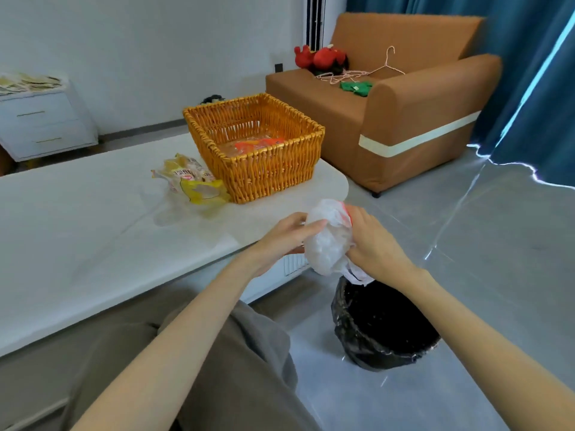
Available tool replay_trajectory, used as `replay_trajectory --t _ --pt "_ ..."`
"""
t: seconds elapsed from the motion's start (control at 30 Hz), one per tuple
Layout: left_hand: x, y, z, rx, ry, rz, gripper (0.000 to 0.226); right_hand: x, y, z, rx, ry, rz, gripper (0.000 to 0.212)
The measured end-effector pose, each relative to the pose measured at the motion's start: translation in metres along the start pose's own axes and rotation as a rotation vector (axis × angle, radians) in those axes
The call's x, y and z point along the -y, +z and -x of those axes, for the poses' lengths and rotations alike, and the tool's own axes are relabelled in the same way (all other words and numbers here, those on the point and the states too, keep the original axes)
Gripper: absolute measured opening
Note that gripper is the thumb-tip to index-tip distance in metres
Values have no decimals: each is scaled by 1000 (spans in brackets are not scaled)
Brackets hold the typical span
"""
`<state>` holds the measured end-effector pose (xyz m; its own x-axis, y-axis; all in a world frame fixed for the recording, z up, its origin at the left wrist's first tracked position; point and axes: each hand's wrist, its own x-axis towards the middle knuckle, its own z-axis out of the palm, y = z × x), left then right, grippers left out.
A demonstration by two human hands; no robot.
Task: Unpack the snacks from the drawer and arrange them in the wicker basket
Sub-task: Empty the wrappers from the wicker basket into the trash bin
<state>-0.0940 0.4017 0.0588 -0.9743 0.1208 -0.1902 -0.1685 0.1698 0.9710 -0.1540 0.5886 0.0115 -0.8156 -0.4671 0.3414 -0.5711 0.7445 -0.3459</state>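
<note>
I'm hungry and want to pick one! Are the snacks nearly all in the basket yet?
Partly. Done: orange-wrapped packets already lie inside the woven orange wicker basket. In hand: the left hand and right hand grip a crumpled clear plastic bag near the black-lined round bin. Left: the yellow-and-clear snack packet lies on the white table beside the basket, not in yet.

home living room | sofa [401, 98] | curtains [529, 73] | drawer cabinet [46, 126]
</note>
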Motion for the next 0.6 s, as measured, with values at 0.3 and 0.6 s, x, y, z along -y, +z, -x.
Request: replay_trajectory --t 0.3,0.6 --pt "91 96 -45 109 -32 -456 47 -107 32 99 80 458 60 37" --pt "174 140 -65 385 -12 -1190 53 -162 115 122 191 800 47 40"
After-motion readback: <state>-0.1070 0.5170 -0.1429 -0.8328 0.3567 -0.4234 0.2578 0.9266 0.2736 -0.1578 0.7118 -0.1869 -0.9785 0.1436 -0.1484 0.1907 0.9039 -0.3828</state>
